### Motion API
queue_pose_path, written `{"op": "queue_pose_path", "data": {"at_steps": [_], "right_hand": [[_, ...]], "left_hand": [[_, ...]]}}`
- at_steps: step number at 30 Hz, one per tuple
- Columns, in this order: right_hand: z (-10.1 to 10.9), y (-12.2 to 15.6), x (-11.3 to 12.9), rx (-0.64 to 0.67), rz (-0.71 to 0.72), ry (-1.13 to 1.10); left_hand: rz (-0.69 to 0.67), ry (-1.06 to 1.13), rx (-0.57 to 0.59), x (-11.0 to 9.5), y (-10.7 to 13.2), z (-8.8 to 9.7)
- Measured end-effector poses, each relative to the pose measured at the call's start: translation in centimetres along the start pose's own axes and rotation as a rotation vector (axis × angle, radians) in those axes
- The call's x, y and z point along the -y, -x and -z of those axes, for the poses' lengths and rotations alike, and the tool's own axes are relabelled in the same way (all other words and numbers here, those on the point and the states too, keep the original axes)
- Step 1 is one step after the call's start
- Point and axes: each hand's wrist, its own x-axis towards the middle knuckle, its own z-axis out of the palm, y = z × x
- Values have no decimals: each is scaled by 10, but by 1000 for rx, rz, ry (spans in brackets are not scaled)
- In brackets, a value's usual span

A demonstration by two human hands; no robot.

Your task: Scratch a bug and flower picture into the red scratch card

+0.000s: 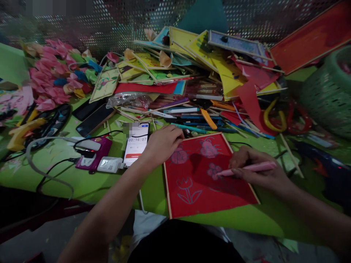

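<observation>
A red framed sheet (203,186) with pink drawn flowers and a tulip outline lies on the green table in front of me. My right hand (260,171) grips a pink pen (246,168), its tip on a pink flower near the sheet's middle. My left hand (164,140) rests curled on the sheet's top left corner, holding it down, beside a white phone (136,144) that shows a timer.
A pile of coloured framed sheets (208,58), pens and sticks fills the back of the table. Pink paper flowers (52,76) lie at the left, dark phones (93,117) and cables near them. A green basket (329,91) stands right, scissors (274,117) beside it.
</observation>
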Motion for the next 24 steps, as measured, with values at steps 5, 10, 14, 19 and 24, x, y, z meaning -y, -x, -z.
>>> {"op": "queue_pose_path", "data": {"at_steps": [5, 10, 14, 19, 24], "right_hand": [[0, -5, 5, -184, -69, -248], [1, -7, 9, -224, -92, -256], [2, -7, 10, -243, -84, -222], [2, -8, 13, -232, -75, -235], [0, -9, 16, -232, -44, -254]], "left_hand": [[5, -24, 4, 0, 1, 2], [23, -62, -4, 0, 3, 5], [37, -94, 0, -1, 5, 8], [41, -118, 7, -1, 5, 9], [37, -121, 13, -1, 5, 8]]}}
